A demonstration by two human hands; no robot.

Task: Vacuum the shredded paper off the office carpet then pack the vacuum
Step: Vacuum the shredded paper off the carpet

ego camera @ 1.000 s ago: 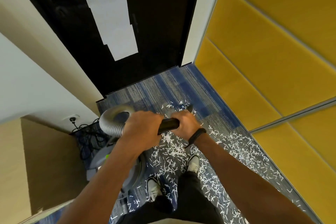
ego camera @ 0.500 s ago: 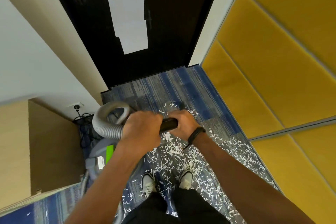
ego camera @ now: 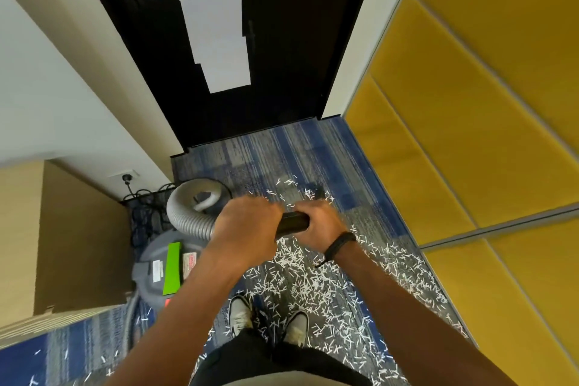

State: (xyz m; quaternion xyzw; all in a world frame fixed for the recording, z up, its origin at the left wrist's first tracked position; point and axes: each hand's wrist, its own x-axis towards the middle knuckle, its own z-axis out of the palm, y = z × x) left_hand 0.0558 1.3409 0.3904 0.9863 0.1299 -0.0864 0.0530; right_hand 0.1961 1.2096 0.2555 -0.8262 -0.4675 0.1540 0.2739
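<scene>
Fingers of left hand (ego camera: 247, 229) and right hand (ego camera: 319, 222) curl round black wand (ego camera: 293, 222). Shredded paper (ego camera: 300, 279) litters blue-grey carpet (ego camera: 282, 153) around shoes (ego camera: 239, 313). Grey vacuum (ego camera: 163, 269), hose (ego camera: 191, 219) at left edge. Beyond: black door (ego camera: 282, 41), yellow wall panels (ego camera: 470, 103).

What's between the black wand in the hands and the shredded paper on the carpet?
Nothing visible. The left hand and right hand grip the black vacuum wand above the white shredded paper strips on the blue-grey carpet. The person's grey shoes stand among the strips.
</scene>
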